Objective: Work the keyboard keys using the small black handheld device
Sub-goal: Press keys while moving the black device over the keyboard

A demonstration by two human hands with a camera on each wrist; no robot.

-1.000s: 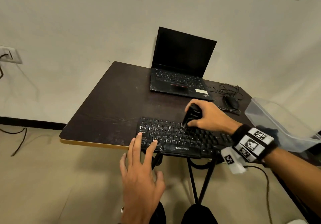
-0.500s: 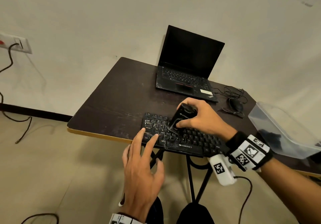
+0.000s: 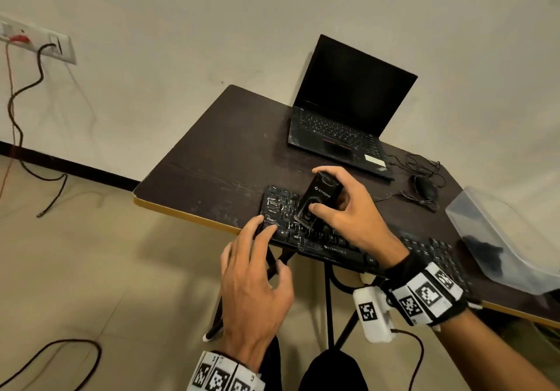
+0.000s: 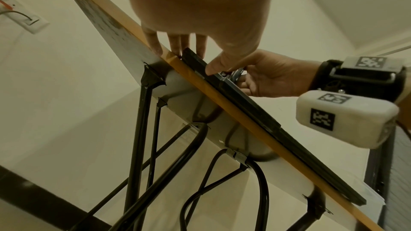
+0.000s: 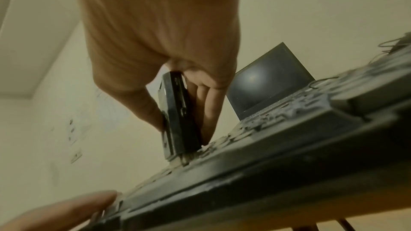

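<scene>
While your right hand [image 3: 348, 208] wraps the device [image 3: 315, 201] with thumb on its near face and fingers behind it, its lower end sits down on the left-middle keys of the keyboard [image 3: 321, 246], tilted back toward the laptop [image 3: 342, 123]. That grip is firm around the device body. From the right wrist, the device [image 5: 177, 119] meets the keys [image 5: 222, 148] with its bottom edge touching them. Your left hand [image 3: 257, 281] lies flat with straight fingers, its fingertips [image 3: 266, 227] resting on the keyboard's near-left corner and steadying it at the bench [image 3: 212, 160] edge; it holds nothing.

As for progress, you look to be mid-pass. The device is at work on the left block, and nothing here shows which keys are already done. The long right stretch of the keyboard, under and beyond your right wrist, likely remains. The mouse [image 3: 425, 187] and the clear tub [image 3: 500, 239] sit well apart to the right.
</scene>
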